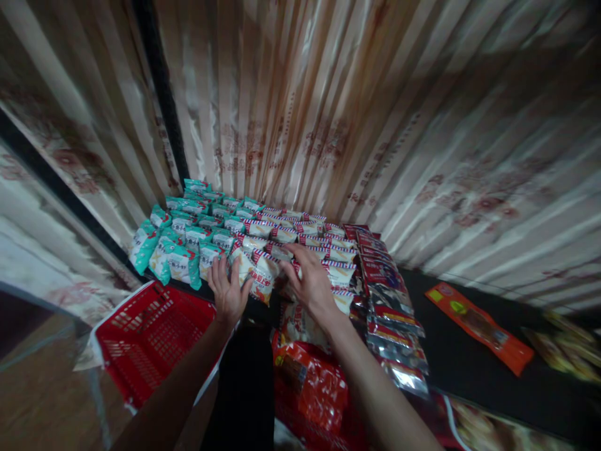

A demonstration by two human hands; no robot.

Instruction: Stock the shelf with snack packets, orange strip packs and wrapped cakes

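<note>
My left hand [228, 293] is open, fingers spread against the front of a teal-and-white snack packet [210, 257] and a white snack packet [241, 263] beside it. My right hand [313, 282] reaches over the white packets with fingers bent and thumb apart from the index finger. Its fingertips are near a packet [280, 252] in the middle rows; I see nothing gripped between them. A white packet with red lettering [263, 282] leans at the front edge between my hands. Rows of teal packets stand left, white striped-top packets at centre.
Below left is a red basket [141, 338]. Orange-red packets [312, 385] lie in another red container under my right arm. Dark red and silver packets [387, 282] line the right. An orange packet [479, 322] rests on the black shelf [432, 294]. A pleated curtain [291, 125] hangs behind.
</note>
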